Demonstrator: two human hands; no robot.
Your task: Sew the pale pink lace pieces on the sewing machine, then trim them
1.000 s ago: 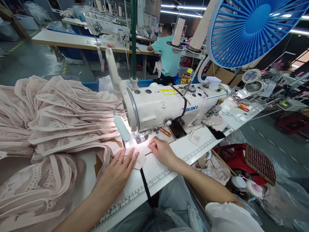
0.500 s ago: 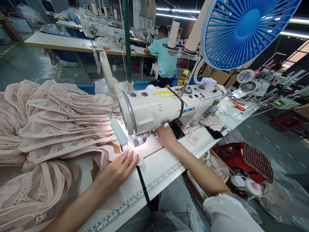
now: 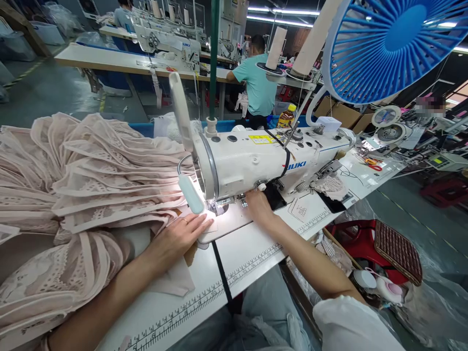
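My left hand (image 3: 185, 234) lies with its fingers stretched out on a pale pink fabric piece (image 3: 209, 226), left of the needle area of a white sewing machine (image 3: 241, 168). A ring is on one finger. My right hand (image 3: 260, 210) reaches in under the machine's arm, right of the presser foot (image 3: 243, 200). Its fingertips are hidden there, so what they touch cannot be seen. A small lamp (image 3: 191, 194) lights the needle plate. Left of the machine lies a big heap of pale pink lace-trimmed pieces (image 3: 109, 180), with more folded pieces (image 3: 73, 273) nearer me.
A blue fan (image 3: 405, 34) and thread cones (image 3: 276, 48) stand above the machine. Orange-handled scissors (image 3: 373, 163) lie at the table's right end. A red stool (image 3: 360, 239) is at the right. One co-worker in a turquoise shirt (image 3: 260, 87) sits beyond.
The whole view has shifted, moving the scene to the right. My left hand has slid a little away from me over the fabric. My right hand stays by the presser foot.
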